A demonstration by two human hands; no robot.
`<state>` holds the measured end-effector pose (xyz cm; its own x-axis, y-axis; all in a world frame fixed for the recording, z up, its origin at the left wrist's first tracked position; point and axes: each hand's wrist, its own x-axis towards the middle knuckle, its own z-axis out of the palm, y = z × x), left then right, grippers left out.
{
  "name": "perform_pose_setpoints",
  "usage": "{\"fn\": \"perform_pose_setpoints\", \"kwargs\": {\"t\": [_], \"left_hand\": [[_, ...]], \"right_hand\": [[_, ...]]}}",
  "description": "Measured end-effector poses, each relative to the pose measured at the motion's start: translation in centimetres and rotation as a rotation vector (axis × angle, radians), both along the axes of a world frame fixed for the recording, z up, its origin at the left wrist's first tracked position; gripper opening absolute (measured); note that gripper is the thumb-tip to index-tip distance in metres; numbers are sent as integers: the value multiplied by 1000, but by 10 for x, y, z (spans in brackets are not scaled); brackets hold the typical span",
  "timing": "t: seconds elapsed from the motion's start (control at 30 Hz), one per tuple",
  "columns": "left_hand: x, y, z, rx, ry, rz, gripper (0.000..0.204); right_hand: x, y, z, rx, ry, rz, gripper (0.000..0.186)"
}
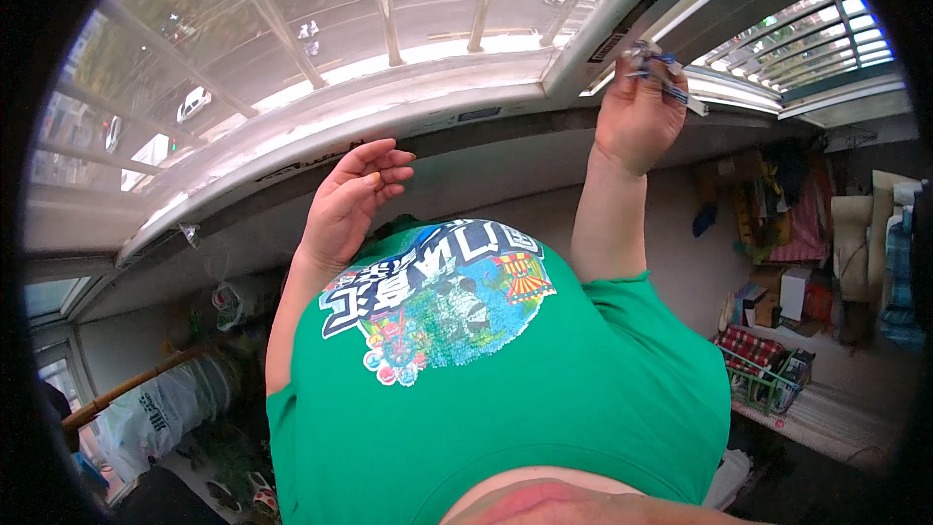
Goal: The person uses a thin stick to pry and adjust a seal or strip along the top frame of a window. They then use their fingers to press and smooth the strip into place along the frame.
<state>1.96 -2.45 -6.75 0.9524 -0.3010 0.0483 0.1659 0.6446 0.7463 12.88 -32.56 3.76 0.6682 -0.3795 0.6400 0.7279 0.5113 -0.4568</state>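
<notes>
My right hand (pixel 639 122) is raised beside the upright window frame (pixel 607 39). Its fingers are closed around a small crumpled blue, white and silvery thing (pixel 653 66), too unclear to name more exactly. Lower and to the left, my left hand (pixel 358 190) hangs in front of the window ledge (pixel 457 112), with fingers loosely bent, apart, and nothing in them. Whether that hand touches the ledge I cannot tell.
Behind the barred window (pixel 321 10) a road with vehicles shows far below. A second barred window (pixel 807 39) is at the right. Shelves at the right hold clothes, boxes and a green wire basket (pixel 763 384). A bamboo pole (pixel 126 394) and a white plastic bag (pixel 160 418) are at the lower left.
</notes>
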Motion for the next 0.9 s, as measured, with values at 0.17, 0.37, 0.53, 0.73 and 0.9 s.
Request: {"fn": "perform_pose_setpoints", "kwargs": {"t": [0.17,0.37,0.53,0.73,0.9], "left_hand": [[2,6,-8,-12,22,33,44],[4,18,-14,-16,29,68,43],[5,18,-21,-5,26,79,43],[-5,23,-18,33,22,127,44],[-11,31,-26,-11,45,202,42]], "right_hand": [[-5,1,-8,-108,-7,165,11],[0,54,-12,-280,7,246,7],[127,29,-5,-524,80,-283,8],[195,31,-17,-905,418,-341,13],[169,-14,-32,-747,538,-417,18]]}}
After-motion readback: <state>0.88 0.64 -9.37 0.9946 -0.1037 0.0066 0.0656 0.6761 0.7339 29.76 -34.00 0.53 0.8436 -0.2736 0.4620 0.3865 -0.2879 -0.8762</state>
